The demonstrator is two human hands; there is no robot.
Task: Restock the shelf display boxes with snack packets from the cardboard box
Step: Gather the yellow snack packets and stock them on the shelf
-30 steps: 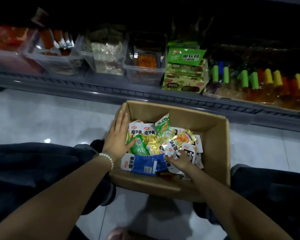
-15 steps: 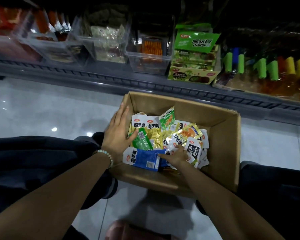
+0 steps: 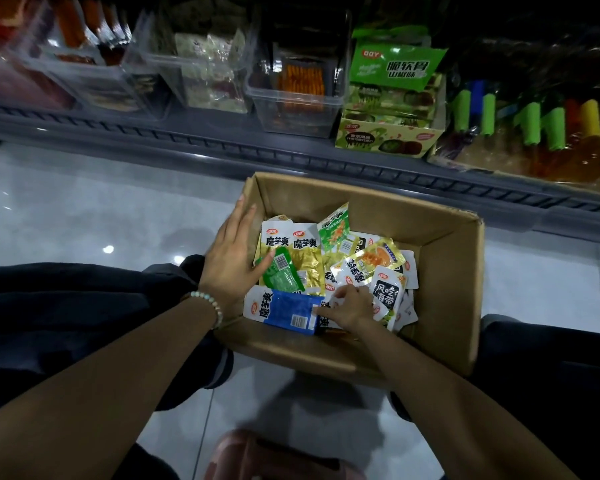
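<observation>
Right hand [image 3: 349,306] slides lower left toward the blue packet [image 3: 284,311], fingers curled, grip unclear; left hand [image 3: 229,261] flat-fingered, steadying the cardboard box [image 3: 447,271].

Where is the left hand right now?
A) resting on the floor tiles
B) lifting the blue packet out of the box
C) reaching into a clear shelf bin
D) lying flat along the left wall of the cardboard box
D: the left hand lies with straight fingers along the left wall of the cardboard box, thumb at the green packet, gripping nothing.
</observation>
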